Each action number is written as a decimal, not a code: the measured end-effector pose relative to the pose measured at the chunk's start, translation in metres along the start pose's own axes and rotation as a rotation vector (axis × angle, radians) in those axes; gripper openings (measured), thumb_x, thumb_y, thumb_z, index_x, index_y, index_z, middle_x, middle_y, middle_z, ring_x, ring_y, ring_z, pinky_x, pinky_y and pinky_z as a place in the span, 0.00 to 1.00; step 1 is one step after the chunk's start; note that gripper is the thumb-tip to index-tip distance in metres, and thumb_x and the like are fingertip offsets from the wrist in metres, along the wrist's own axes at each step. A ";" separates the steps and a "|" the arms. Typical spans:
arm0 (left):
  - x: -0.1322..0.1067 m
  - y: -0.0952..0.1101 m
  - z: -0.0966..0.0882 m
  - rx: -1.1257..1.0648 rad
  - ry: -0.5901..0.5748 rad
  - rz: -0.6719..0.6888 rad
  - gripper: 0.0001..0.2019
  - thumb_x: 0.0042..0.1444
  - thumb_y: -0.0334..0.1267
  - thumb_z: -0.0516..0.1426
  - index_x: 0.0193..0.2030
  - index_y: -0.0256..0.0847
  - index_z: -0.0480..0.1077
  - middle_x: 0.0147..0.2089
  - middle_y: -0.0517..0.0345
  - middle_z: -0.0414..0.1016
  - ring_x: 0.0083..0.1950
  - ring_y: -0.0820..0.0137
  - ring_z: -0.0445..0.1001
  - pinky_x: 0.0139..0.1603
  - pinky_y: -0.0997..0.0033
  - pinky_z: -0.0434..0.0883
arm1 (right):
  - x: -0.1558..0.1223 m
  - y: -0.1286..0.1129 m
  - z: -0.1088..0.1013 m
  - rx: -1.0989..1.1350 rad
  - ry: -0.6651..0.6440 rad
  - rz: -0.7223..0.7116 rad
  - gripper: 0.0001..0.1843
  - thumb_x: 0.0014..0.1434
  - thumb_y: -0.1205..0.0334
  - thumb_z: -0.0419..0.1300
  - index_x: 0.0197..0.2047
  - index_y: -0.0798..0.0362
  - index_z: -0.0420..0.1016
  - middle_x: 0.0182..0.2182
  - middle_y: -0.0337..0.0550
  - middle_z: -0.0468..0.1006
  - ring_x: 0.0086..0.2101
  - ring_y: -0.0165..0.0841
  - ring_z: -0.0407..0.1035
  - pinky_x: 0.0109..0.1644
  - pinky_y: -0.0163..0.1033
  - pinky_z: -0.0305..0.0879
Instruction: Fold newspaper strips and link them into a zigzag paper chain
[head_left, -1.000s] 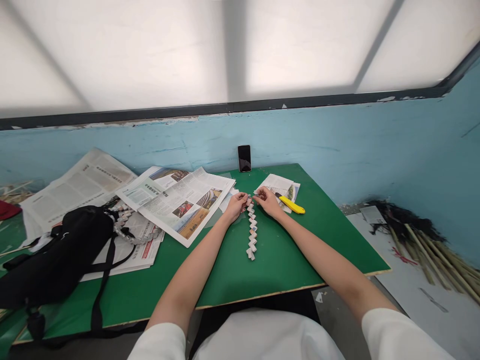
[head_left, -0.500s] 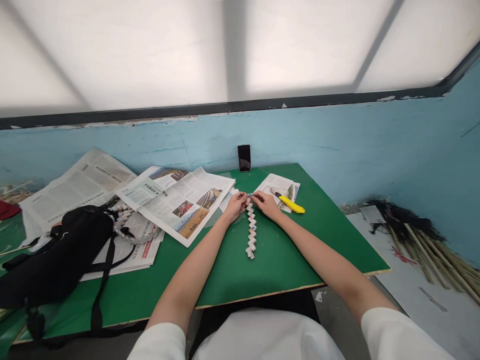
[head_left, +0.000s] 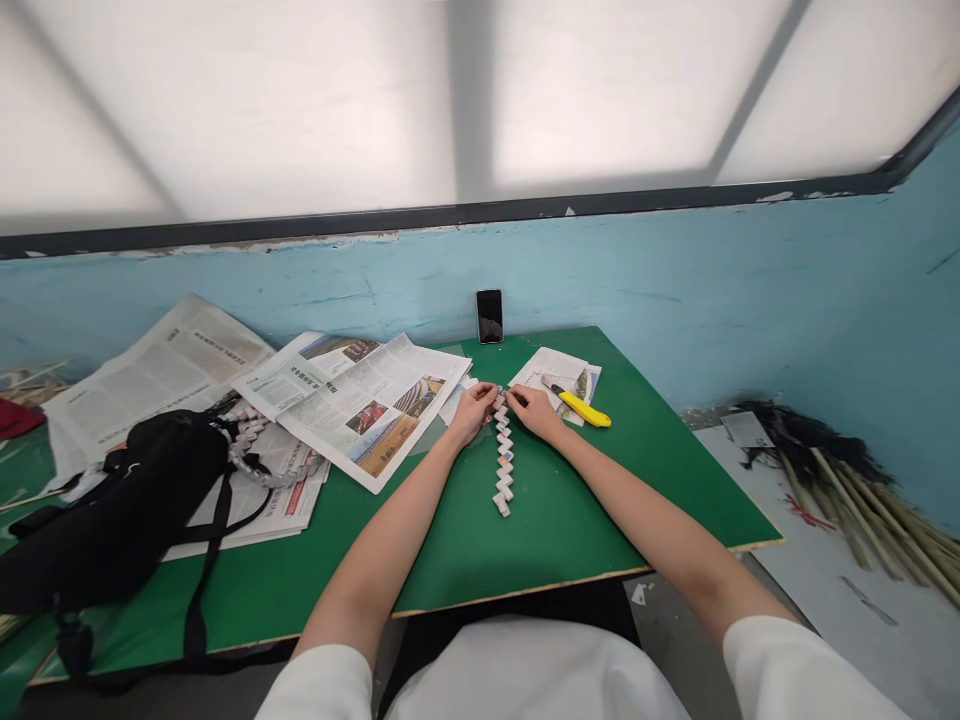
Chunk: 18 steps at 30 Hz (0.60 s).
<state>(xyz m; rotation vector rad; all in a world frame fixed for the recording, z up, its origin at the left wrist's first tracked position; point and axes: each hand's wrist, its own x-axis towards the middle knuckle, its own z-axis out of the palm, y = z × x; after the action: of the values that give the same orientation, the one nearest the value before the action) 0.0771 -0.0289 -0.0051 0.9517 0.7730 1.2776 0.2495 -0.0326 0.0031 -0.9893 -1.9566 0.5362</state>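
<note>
A zigzag chain of folded newspaper (head_left: pixel 504 460) lies along the green table, its near end pointing towards me. At its far end my left hand (head_left: pixel 475 408) is closed, thumb and fingers pinching the chain from the left. From the right, my right hand (head_left: pixel 528 408) pinches the same far end, its fingertips close to those of the left. The exact fold between the fingertips is too small to make out. Just right of my right hand, a yellow utility knife (head_left: pixel 585 408) rests on a cut piece of newspaper (head_left: pixel 541 368).
An upright phone (head_left: pixel 490 316) leans on the blue wall behind the green table (head_left: pixel 660 480). Newspaper sheets (head_left: pixel 352 400) spread to the left, beside a black bag (head_left: pixel 157 500) with loose straps and another folded-paper chain (head_left: pixel 289 474). Sticks (head_left: pixel 877 510) lie to the right.
My fingers have shifted slightly at the chain's far end, and the small strip that showed between the fingertips is less visible. The rest of the chain and the knife stay put.
</note>
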 end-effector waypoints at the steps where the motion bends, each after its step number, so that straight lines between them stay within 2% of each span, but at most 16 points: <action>1: 0.000 0.000 0.000 0.003 0.003 0.007 0.23 0.43 0.49 0.73 0.36 0.35 0.72 0.27 0.61 0.73 0.28 0.75 0.70 0.32 0.75 0.69 | 0.000 0.000 0.000 0.004 -0.003 0.003 0.18 0.69 0.50 0.53 0.33 0.51 0.74 0.26 0.40 0.74 0.27 0.35 0.66 0.34 0.39 0.59; 4: -0.001 0.000 0.001 0.041 0.014 0.034 0.23 0.43 0.50 0.73 0.37 0.35 0.73 0.29 0.60 0.73 0.28 0.75 0.72 0.29 0.76 0.68 | 0.000 -0.001 0.000 0.036 0.007 0.041 0.17 0.69 0.48 0.54 0.35 0.50 0.73 0.26 0.40 0.74 0.27 0.35 0.66 0.34 0.39 0.60; 9: -0.005 0.001 0.001 0.173 0.046 0.039 0.23 0.47 0.54 0.70 0.39 0.37 0.73 0.32 0.59 0.74 0.26 0.74 0.73 0.18 0.78 0.58 | -0.001 0.000 0.000 0.103 0.063 0.094 0.17 0.66 0.44 0.57 0.38 0.49 0.71 0.25 0.37 0.71 0.26 0.34 0.63 0.32 0.38 0.60; 12: -0.005 0.000 0.000 0.244 0.056 0.047 0.23 0.48 0.55 0.69 0.40 0.37 0.73 0.30 0.58 0.74 0.25 0.73 0.72 0.18 0.78 0.58 | -0.001 0.000 0.001 0.116 0.051 0.079 0.16 0.66 0.45 0.57 0.37 0.49 0.71 0.25 0.37 0.70 0.26 0.34 0.63 0.32 0.38 0.59; 15: -0.004 -0.001 -0.002 0.302 0.052 0.053 0.23 0.50 0.56 0.68 0.40 0.38 0.73 0.24 0.60 0.73 0.20 0.75 0.67 0.18 0.78 0.58 | -0.001 0.000 0.001 0.127 0.039 0.079 0.16 0.66 0.45 0.57 0.37 0.49 0.71 0.25 0.37 0.70 0.26 0.34 0.63 0.32 0.38 0.59; 18: -0.004 -0.002 -0.002 0.326 0.053 0.073 0.24 0.50 0.57 0.68 0.40 0.38 0.72 0.25 0.60 0.73 0.20 0.76 0.66 0.19 0.78 0.60 | -0.001 0.000 0.001 0.148 0.033 0.080 0.15 0.66 0.46 0.57 0.38 0.49 0.71 0.26 0.37 0.71 0.26 0.34 0.63 0.31 0.38 0.59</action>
<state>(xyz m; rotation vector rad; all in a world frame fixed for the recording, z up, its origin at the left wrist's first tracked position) 0.0753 -0.0321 -0.0077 1.2202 1.0160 1.2659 0.2490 -0.0334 0.0026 -0.9786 -1.8260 0.6953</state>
